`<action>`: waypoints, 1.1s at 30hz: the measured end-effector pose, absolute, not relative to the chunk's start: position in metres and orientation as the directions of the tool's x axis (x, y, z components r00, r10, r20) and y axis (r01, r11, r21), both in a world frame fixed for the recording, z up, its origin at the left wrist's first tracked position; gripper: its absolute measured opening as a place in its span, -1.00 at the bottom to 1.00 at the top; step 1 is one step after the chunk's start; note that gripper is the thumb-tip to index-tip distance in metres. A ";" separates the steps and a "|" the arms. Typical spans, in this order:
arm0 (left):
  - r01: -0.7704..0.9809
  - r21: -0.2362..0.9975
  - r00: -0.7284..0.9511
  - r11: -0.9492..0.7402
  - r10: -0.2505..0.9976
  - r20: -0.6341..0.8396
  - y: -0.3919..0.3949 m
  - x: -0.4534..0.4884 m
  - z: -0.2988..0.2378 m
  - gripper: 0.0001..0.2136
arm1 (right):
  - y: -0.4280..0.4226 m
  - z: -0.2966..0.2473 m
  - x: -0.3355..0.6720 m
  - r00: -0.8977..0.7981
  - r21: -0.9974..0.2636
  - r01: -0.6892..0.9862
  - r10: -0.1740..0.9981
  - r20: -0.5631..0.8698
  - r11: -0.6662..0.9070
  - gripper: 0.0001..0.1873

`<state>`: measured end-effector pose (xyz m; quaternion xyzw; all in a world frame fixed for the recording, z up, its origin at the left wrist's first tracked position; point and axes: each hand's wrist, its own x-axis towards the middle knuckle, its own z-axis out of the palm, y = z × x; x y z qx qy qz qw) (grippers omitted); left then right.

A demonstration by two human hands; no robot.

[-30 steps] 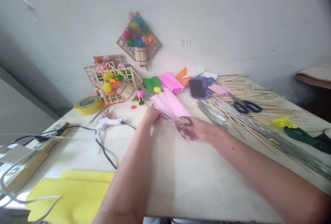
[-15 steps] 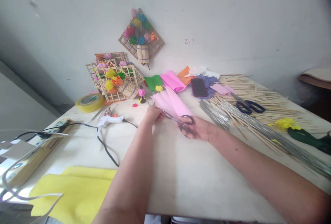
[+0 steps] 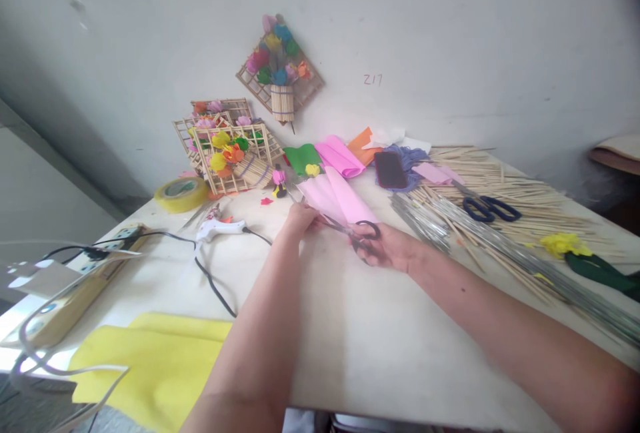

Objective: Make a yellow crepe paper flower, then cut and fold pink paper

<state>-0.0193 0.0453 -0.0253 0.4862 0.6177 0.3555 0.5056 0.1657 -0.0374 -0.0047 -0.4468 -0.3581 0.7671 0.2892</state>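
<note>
Black-handled scissors (image 3: 367, 229) are in my right hand (image 3: 383, 247), its fingers curled through and around the loops. Their blades point left, toward my left hand (image 3: 303, 218), which is closed in a pinch near the tips. What the left fingers hold is too small to make out. Just beyond both hands lies a pale pink sheet (image 3: 345, 196), folded over itself. A small pink and yellow flower piece (image 3: 279, 183) and a red scrap (image 3: 267, 201) rest past my left hand.
At left are a white glue gun (image 3: 220, 228), a tape roll (image 3: 181, 194), a power strip (image 3: 95, 279) and yellow sheets (image 3: 150, 359). Stick frames with flowers (image 3: 235, 156) stand behind. To the right lie a phone (image 3: 391, 170), wires (image 3: 500, 259), sticks (image 3: 530, 186) and other scissors (image 3: 491, 208).
The whole view has shifted slightly, so everything appears a little further right. Both hands and the scissors keep nearly the same pose over the table.
</note>
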 end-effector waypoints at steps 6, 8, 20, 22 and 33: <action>0.241 0.934 -0.029 0.263 0.964 -0.264 0.045 -0.020 -0.024 -0.91 | -0.035 -0.005 0.164 -0.423 -0.823 -0.091 0.770 -0.478 -0.561 -0.81; 0.259 0.932 -0.043 0.253 0.967 -0.250 0.044 -0.020 -0.023 -0.92 | -0.035 -0.005 0.163 -0.433 -0.824 -0.068 0.761 -0.484 -0.562 -0.78; 0.215 0.938 -0.025 0.274 0.961 -0.275 0.042 -0.019 -0.019 -0.94 | -0.041 -0.006 0.166 -0.424 -0.835 -0.048 0.768 -0.480 -0.548 -0.75; 0.242 0.935 -0.027 0.260 0.965 -0.261 0.043 -0.020 -0.021 -0.95 | -0.041 -0.006 0.165 -0.408 -0.839 -0.051 0.778 -0.477 -0.542 -0.75; 0.351 0.911 0.025 0.218 0.970 -0.242 0.046 -0.022 -0.023 -0.93 | -0.020 -0.016 0.158 -0.468 -0.824 -0.185 0.785 -0.406 -0.536 -0.75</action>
